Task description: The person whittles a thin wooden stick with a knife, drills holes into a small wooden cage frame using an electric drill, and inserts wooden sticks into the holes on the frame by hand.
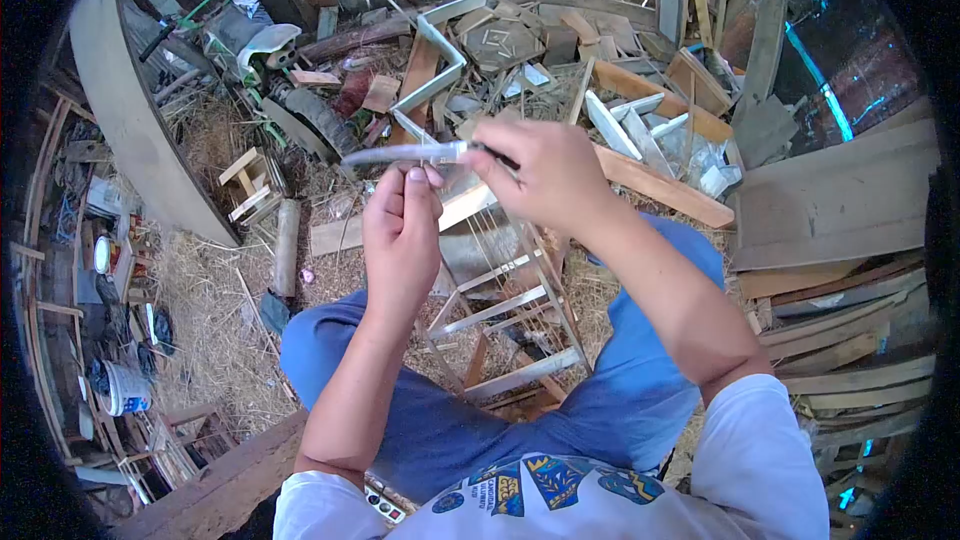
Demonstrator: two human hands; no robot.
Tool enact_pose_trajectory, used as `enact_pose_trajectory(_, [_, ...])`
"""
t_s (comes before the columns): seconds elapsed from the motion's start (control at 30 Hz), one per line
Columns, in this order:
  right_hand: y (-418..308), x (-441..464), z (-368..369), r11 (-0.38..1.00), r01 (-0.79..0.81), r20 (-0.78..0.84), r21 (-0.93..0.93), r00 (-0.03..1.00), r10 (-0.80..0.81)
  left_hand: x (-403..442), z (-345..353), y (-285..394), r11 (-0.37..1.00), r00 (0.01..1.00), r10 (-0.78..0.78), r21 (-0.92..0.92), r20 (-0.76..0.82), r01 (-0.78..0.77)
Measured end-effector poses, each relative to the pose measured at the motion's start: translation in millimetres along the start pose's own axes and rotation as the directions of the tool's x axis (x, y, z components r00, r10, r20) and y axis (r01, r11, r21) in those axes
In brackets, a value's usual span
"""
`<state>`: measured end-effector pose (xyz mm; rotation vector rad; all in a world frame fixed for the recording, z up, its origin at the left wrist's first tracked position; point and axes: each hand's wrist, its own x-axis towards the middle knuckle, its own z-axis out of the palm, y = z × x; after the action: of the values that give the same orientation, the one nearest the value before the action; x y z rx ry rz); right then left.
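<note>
My right hand [530, 165] is closed around the dark handle of a knife [400, 153], whose pale blade points left and looks slightly blurred. Just below the blade, my left hand [402, 210] is pinched on a thin strand [345, 230] that hangs down to the left. The blade passes right above the left fingertips; whether it touches the strand cannot be made out. Between my knees stands a light wooden frame [497, 324] with several crosspieces and thin strings or rods running up toward a pale board [465, 208].
Scrap wood [660, 185] lies heaped ahead, with a large curved panel [150, 90] at the left. A white bucket [128, 390] sits at the lower left. Stacked boards [850, 340] fill the right side. Straw [200, 290] covers the ground.
</note>
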<state>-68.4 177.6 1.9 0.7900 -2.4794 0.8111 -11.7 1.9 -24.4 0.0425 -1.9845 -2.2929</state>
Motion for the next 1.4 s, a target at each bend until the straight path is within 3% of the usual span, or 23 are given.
enact_pose_trajectory(0.03, [-1,4,0,1.0,-0.023,-0.034,0.011,0.999,0.023,-1,0,0,1.0,1.0,-0.006,0.004,0.009,0.006])
enact_pose_trajectory(0.07, [1,9,-7,0.986,-0.162,0.042,-0.049,0.986,0.164,-1,1,2,1.0,1.0,0.014,0.017,0.014,-0.014])
enact_pose_trajectory(0.1, [2,8,-8,0.985,-0.164,0.039,-0.052,0.985,0.166,0,1,3,0.999,0.999,0.036,0.028,0.018,-0.037])
enact_pose_trajectory(0.2, [0,1,-3,0.998,0.057,-0.046,0.028,0.997,-0.056,2,2,-6,0.996,0.996,0.086,0.035,-0.019,-0.085])
enact_pose_trajectory(0.3, [-5,-5,3,1.0,0.01,0.05,-0.005,0.999,-0.01,2,0,-7,0.995,0.998,0.044,0.09,-0.053,-0.039])
enact_pose_trajectory(0.37, [3,3,3,1.0,-0.012,0.0,-0.024,1.0,0.012,1,2,-2,0.997,0.998,0.051,0.066,-0.025,-0.05])
enact_pose_trajectory(0.43, [4,10,-6,0.988,-0.142,0.013,-0.054,0.99,0.143,0,2,1,0.997,0.998,0.055,0.059,-0.039,-0.052])
enact_pose_trajectory(0.57, [-9,-9,4,0.999,0.03,-0.023,-0.032,0.999,-0.031,2,-2,-10,0.99,0.992,0.112,0.088,-0.061,-0.107])
enact_pose_trajectory(0.63, [-5,-5,7,1.0,-0.001,-0.014,-0.001,1.0,0.001,1,-2,-8,0.995,0.994,0.071,0.074,-0.079,-0.066])
enact_pose_trajectory(0.73, [4,13,-4,0.963,-0.261,0.042,-0.075,0.964,0.264,-1,0,5,0.997,0.998,0.031,0.07,-0.052,-0.027])
enact_pose_trajectory(0.77, [3,11,-4,0.962,-0.261,0.036,-0.075,0.964,0.264,-1,0,6,0.997,0.998,0.035,0.071,-0.048,-0.032])
enact_pose_trajectory(0.83, [-1,4,-1,0.972,-0.207,-0.068,0.112,0.974,0.215,-1,-1,6,0.997,0.998,-0.058,-0.057,0.003,0.058])
enact_pose_trajectory(0.97, [-4,-2,2,0.963,-0.25,0.011,0.104,0.968,0.25,-1,-1,10,0.99,0.995,-0.1,-0.094,0.015,0.101])
enact_pose_trajectory(1.17, [-3,0,4,0.941,-0.276,-0.004,0.197,0.959,0.282,-1,-1,13,0.992,0.995,-0.1,-0.08,0.006,0.101])
enact_pose_trajectory(1.4, [-4,-1,5,0.952,-0.259,0.002,0.164,0.965,0.263,0,-2,11,0.995,0.996,-0.089,-0.053,-0.009,0.088])
